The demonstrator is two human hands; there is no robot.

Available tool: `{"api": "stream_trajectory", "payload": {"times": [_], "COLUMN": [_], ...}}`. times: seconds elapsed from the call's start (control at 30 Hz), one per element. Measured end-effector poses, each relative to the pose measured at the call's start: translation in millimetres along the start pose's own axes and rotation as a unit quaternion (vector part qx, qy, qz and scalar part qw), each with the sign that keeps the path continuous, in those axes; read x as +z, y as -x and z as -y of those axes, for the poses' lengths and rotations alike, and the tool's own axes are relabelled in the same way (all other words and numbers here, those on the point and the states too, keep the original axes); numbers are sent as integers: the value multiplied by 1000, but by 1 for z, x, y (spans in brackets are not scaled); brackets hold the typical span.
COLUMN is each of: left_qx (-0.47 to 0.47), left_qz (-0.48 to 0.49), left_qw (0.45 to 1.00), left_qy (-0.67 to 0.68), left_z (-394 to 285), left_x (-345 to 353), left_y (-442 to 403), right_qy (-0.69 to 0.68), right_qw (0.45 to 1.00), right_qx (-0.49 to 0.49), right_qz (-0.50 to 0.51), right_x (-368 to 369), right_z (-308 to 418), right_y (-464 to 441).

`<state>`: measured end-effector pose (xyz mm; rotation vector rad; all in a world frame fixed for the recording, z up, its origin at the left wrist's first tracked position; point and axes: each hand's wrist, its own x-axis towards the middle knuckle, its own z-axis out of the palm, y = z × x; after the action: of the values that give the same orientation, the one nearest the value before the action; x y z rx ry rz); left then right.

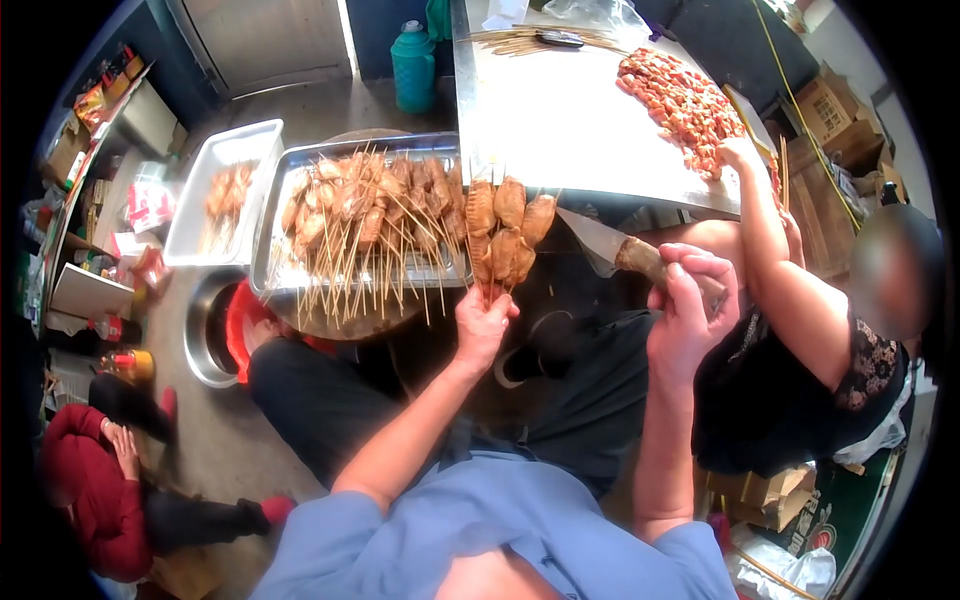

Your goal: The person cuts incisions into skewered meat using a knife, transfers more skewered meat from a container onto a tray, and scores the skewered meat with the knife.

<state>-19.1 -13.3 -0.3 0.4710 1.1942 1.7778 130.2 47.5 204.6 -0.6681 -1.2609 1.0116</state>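
While the left hand [483,322] grips the stick ends, the bunch of skewers [505,235] stands out just beyond its fingers, the brown meat pieces pointing away from the person's body. From where I stand, the right hand [700,300] is curled around the handle of a knife [590,235], whose blade reaches forward and leftward from that fist, its tip just beside the meat; whether they touch, I can't tell.

Beyond the left hand and to its left sits a metal tray [262,235] heaped with more skewers, many of their bare sticks jutting back over the near rim. It rests on a round tabletop [400,325]. Farther left of that hand is a white tub [187,220] with a few more skewered pieces, and nearer the person, also leftward, a steel basin [203,345].

Ahead of both hands stretches a white tabletop [540,110]. On it, beyond the right hand, spreads a pile of cut meat [685,110], with a co-worker's hand [738,155] at its near edge. Loose sticks [510,40] lie at the far side, well apart from either hand.
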Motion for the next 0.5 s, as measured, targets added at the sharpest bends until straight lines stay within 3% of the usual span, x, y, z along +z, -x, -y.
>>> {"api": "stream_trajectory", "payload": {"times": [0.5], "left_qx": [-12], "left_qz": [-10], "left_qw": [1000], "left_qy": [9], "left_z": [-5], "left_x": [8], "left_y": [5], "right_qy": [35], "right_qw": [999], "right_qx": [-7], "right_qz": [7], "right_x": [6], "right_z": [-19], "right_y": [-6]}}
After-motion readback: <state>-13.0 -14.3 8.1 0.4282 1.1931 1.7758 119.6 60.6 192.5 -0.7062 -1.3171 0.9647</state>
